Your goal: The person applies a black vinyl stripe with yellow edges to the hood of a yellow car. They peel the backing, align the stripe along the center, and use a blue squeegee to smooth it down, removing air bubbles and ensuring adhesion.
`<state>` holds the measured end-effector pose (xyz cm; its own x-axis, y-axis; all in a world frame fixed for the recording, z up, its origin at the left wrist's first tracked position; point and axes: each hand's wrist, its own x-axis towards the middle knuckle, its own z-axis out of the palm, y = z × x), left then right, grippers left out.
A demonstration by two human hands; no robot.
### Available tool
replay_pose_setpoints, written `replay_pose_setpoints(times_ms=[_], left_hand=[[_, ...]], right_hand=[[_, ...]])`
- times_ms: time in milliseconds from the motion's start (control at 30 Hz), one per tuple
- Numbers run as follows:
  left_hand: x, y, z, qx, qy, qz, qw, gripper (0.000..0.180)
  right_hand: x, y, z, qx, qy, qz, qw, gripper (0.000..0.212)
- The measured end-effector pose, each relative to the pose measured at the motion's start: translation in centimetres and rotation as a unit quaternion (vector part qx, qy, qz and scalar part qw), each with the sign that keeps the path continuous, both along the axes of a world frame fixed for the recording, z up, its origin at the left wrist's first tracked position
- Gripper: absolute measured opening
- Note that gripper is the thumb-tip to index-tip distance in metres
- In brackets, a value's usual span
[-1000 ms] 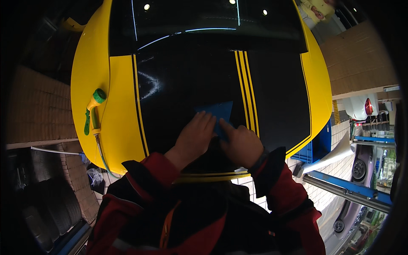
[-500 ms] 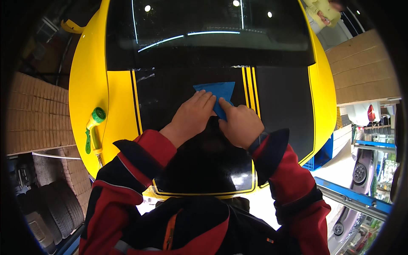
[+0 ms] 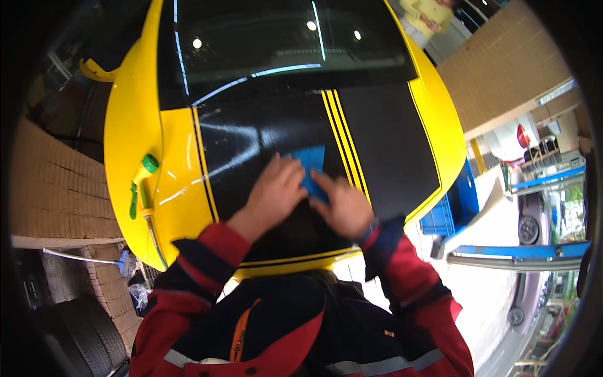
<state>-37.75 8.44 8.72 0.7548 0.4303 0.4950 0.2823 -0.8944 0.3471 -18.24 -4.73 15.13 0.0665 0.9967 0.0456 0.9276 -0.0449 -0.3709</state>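
A flat blue squeegee [image 3: 314, 159] lies against the glossy black panel [image 3: 286, 129] of a yellow car. My left hand [image 3: 271, 191] presses its closed fingers onto the squeegee's left side, with the thumb hidden. From the right, my right hand [image 3: 345, 206] grips the narrow near end, the thumb and fingers wrapped about it. Both hands are slightly blurred. Wet-looking streaks and light reflections show on the black panel to the left of the squeegee.
A green and yellow spray nozzle [image 3: 144, 182] with its hose rests on the yellow bodywork at left. Dark glass [image 3: 282, 50] rises beyond the panel. A blue crate [image 3: 449, 207] is at right, tyres [image 3: 88, 333] at lower left. A person [image 3: 427, 19] is at far right.
Both hands have drawn the squeegee toward me over the black panel. The view has turned, so the car looks tilted and shifted left. The nozzle stays on the bodywork.
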Motion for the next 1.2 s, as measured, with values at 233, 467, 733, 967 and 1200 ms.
replay_pose_setpoints(times_ms=[233,467,733,967,1200], left_hand=[[-0.8,-13.2,-2.5,-0.124,0.099,-0.182,0.97,0.051],[3.1,-7.8,-2.6,-0.077,0.116,-0.146,0.979,0.049],[8.3,3.3,-2.6,-0.055,0.112,-0.059,0.99,0.046],[10.4,10.6,-1.7,-0.004,0.06,-0.034,0.998,0.047],[11.9,15.2,-1.4,0.051,0.05,-0.002,0.997,0.048]], right_hand=[[-4.1,-16.6,-0.4,-0.222,0.05,-0.126,0.966,0.081],[1.4,-9.8,0.2,-0.223,0.072,-0.073,0.969,0.08],[7.6,3.9,-0.2,-0.201,0.044,-0.023,0.978,0.078],[10.6,12.6,1.0,-0.229,0.021,0.01,0.973,0.08],[12.2,17.0,1.5,-0.145,0.028,0.046,0.988,0.073]])
